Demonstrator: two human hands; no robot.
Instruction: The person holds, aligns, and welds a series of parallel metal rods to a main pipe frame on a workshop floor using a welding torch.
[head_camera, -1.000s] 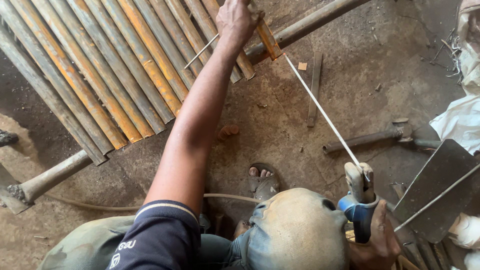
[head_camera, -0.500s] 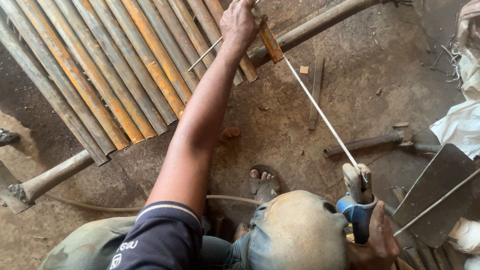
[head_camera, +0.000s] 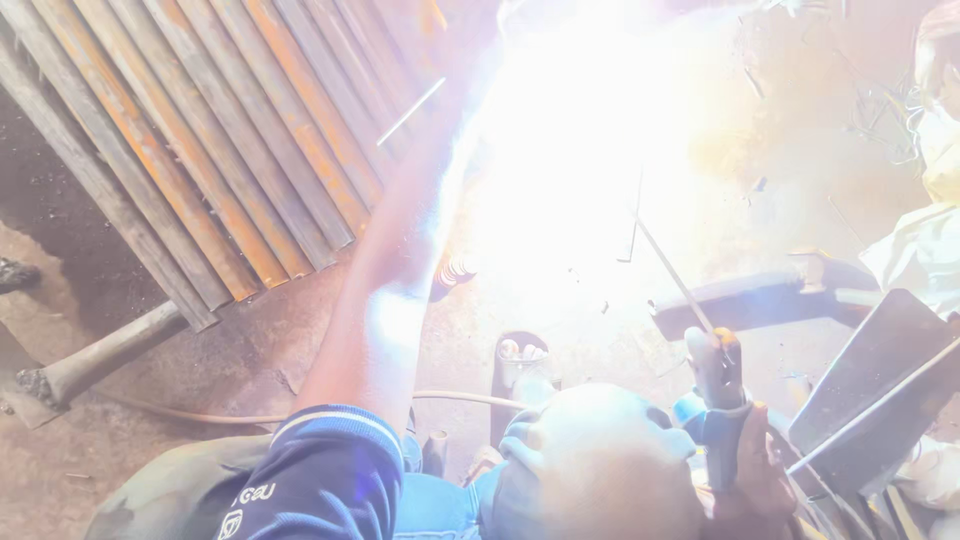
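A white welding flash (head_camera: 590, 150) washes out the upper middle of the head view. My left arm (head_camera: 390, 300), in a dark blue sleeve, reaches up into the glare, which hides my left hand. At the lower right, my right hand (head_camera: 755, 480) grips a blue-handled electrode holder (head_camera: 715, 395). Its thin welding rod (head_camera: 672, 272) slants up and left into the flash. A panel of rusty metal bars (head_camera: 200, 150) lies at the upper left, beside where the glare begins.
A thick pipe (head_camera: 100, 355) juts out from under the bar panel at the left. A cable (head_camera: 200, 412) runs over the dirt floor. A sandalled foot (head_camera: 520, 355) rests at centre. A metal piece (head_camera: 770, 295), a dark steel plate (head_camera: 880, 380) and white sacking (head_camera: 930, 250) crowd the right.
A bright arc has flared up where the rod tip meets the bar end, and it hides my left hand and the small rusty piece under it. The holder has barely moved.
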